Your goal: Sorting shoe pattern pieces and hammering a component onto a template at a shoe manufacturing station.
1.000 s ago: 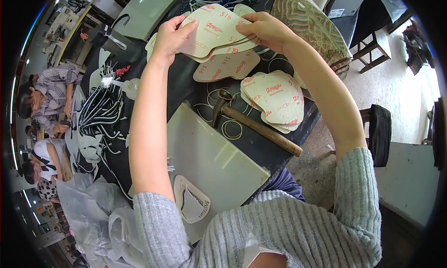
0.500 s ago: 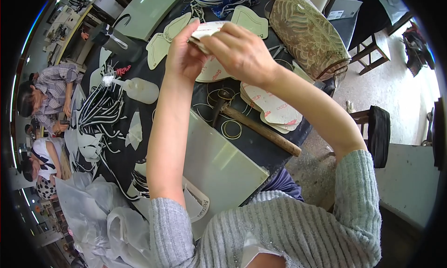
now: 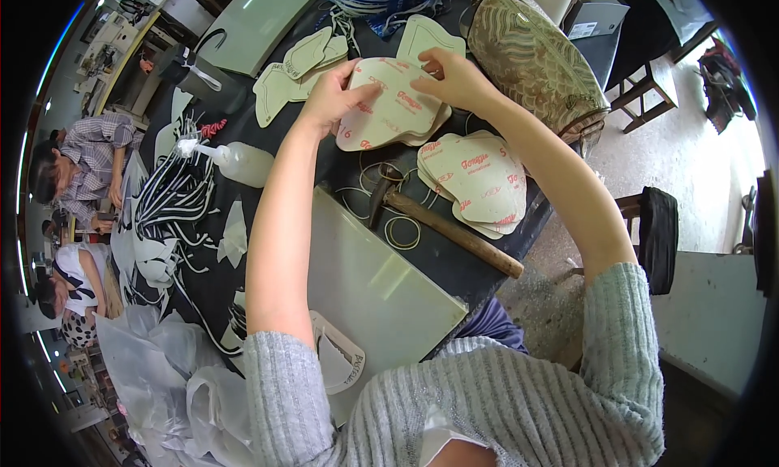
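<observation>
A stack of cream board cut-outs (image 3: 398, 114) with red print lies nearly flat in front of me, its lower pieces sticking out at the right. My left hand (image 3: 331, 102) grips its left edge, thumb on top and fingers underneath. Over the stack's upper right part, my right hand (image 3: 456, 79) has its fingers apart and curled, the thumb tip at the top piece. Just to the right and nearer is a second stack of similar printed pieces (image 3: 479, 175). A wooden-handled hammer (image 3: 454, 232) rests nearer to me, beside loops of thin cord (image 3: 402, 232).
Plain cream pattern pieces (image 3: 276, 92) lie at the far left of the stack. A white squeeze bottle (image 3: 246, 163), black-and-white straps (image 3: 174, 195) and a dark tumbler (image 3: 213, 81) stand left. A pale slab (image 3: 381, 272) is near me; a patterned bag (image 3: 535, 61) sits at far right.
Both hands have moved apart from their close grip. The stack they held now lies flatter with its printed face showing, and the right hand has loosened and shifted right.
</observation>
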Available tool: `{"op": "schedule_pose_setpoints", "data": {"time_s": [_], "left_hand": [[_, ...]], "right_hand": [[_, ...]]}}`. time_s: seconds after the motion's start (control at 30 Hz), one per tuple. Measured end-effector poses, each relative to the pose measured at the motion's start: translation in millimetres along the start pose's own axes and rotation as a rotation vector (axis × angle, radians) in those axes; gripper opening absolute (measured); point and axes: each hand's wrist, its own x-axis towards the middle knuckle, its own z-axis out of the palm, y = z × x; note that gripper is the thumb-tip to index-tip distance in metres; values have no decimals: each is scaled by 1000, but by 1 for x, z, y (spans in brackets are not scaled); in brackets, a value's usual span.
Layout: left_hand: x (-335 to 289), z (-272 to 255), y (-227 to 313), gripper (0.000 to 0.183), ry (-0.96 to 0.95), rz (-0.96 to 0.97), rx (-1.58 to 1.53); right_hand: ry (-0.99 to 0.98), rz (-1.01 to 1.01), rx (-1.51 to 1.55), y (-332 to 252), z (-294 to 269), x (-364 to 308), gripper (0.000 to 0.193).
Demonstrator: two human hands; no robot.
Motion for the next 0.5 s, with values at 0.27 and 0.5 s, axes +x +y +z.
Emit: {"op": "schedule_pose_setpoints", "data": {"time_s": [0.27, 0.5], "left_hand": [[3, 2, -8, 70, -66, 105, 952], [-44, 20, 0, 103, 72, 57, 1297]], "right_hand": [[-172, 74, -231, 20, 7, -6, 50], [-134, 63, -186, 24, 11, -8, 50]]}}
